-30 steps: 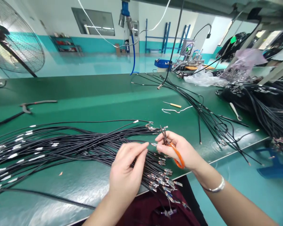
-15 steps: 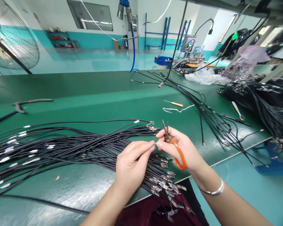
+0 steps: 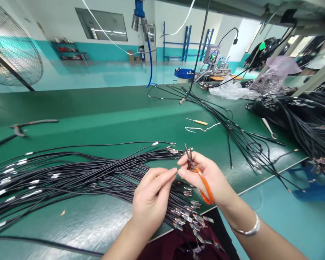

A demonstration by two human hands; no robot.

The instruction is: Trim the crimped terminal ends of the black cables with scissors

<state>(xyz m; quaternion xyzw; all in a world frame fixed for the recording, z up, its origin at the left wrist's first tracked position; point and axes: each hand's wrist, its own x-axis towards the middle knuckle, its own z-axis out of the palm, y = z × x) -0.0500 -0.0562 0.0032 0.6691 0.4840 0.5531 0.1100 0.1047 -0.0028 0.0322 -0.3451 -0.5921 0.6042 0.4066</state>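
Note:
My left hand (image 3: 151, 196) is closed in a pinch on a small cable end, its fingertips close to those of my right hand. In my right hand (image 3: 206, 177) are orange-handled scissors (image 3: 206, 189), their blades pointing up and away; its thumb and forefinger also meet near the cable end. Under and beside my left hand lies a bundle of black cables (image 3: 103, 166) with white labels. Several metal connector ends (image 3: 189, 216) of these cables gather at the table's near edge. What sits between the fingertips is too small to make out.
The green table (image 3: 97, 119) bears pliers (image 3: 18, 128) at left, a yellow-handled pick (image 3: 200, 122), a white wire (image 3: 203, 130) and a white-handled brush (image 3: 269, 128). More black cables (image 3: 222, 119) lie at right, by a big black cable pile (image 3: 300, 112) and plastic bags (image 3: 230, 90). A fan (image 3: 16, 50) stands back left.
The camera view has shifted slightly, so the scene sits a little lower and further left. My hands stay together at the cable end, the scissors still in my right hand.

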